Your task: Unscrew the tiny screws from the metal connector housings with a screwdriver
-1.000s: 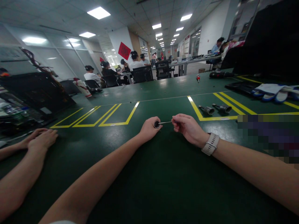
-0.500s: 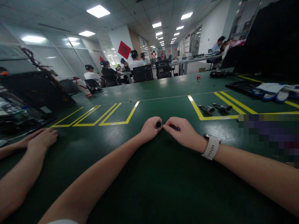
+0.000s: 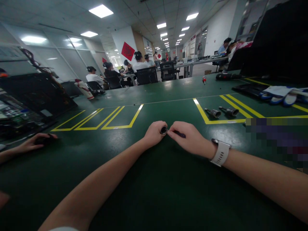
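Note:
My left hand (image 3: 155,132) is closed round a metal hole saw (image 3: 163,130), whose round open mouth faces me while the rest is hidden in the fingers. Close beside it, my right hand (image 3: 186,134) pinches a thin tool with a dark handle (image 3: 180,134). The tool's slim tip reaches to the rim of the hole saw; whether it touches I cannot tell. Two more hole saws with shanks, one on the left (image 3: 213,112) and one on the right (image 3: 229,111), lie inside a yellow-taped area at the right.
The green table (image 3: 134,179) carries yellow tape outlines (image 3: 117,127). White-blue gloves (image 3: 281,94), a dark tool (image 3: 228,76) and a small red object (image 3: 204,80) lie farther back. At the left, a co-worker's hand (image 3: 31,143) rests on a black mouse (image 3: 45,140).
My hands stay nearly in place, with the right wrist shifted slightly to the right. At the left, one of the co-worker's arms has withdrawn, uncovering the mouse.

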Available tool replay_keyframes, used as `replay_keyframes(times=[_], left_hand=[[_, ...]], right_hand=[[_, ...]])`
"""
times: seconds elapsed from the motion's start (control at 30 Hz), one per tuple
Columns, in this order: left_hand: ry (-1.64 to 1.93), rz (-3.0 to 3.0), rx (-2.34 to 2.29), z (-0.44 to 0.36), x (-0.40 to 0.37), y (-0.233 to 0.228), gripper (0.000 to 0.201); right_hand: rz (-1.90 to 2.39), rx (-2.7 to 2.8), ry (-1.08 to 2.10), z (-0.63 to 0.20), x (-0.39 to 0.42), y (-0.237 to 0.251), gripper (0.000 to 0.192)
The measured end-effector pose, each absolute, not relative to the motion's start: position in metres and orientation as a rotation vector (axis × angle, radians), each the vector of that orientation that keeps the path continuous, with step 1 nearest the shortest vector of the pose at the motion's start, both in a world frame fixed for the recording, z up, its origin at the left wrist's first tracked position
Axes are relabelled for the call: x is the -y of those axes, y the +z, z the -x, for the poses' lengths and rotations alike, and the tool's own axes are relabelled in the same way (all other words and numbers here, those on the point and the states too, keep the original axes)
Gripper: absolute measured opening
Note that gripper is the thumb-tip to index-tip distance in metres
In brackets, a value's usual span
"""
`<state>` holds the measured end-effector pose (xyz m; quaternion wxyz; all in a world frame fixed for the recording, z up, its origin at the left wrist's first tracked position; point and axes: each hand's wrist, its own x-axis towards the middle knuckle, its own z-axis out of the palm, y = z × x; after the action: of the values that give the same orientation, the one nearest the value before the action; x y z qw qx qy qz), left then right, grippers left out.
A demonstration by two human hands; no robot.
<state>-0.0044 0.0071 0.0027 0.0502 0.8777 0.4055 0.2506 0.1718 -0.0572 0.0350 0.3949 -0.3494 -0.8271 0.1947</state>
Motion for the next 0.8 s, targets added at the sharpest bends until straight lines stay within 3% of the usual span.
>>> replay_keyframes(times=[0.13,0.33,0.47,0.63,0.8], left_hand=[[0.739,-2.726,-1.25,0.004,-0.007,0.002,0.007],[0.759,-2.695,-1.216,0.003,-0.005,0.003,0.007],[0.799,-2.617,-1.233,0.004,-0.005,0.004,0.01],[0.861,-2.542,-1.206,0.005,-0.008,0.002,0.013],[0.89,-2.516,-1.206,0.006,-0.008,0.002,0.015]], right_hand=[[0.973,2.213,0.357,-0.168,0.06,0.041,0.014],[1.019,1.67,1.076,-0.177,0.037,0.035,0.021],[0.933,1.266,1.468,-0.182,0.028,0.025,0.015],[0.917,1.008,1.669,-0.18,0.03,0.023,0.012],[0.882,0.991,1.672,-0.179,0.033,0.022,0.011]])
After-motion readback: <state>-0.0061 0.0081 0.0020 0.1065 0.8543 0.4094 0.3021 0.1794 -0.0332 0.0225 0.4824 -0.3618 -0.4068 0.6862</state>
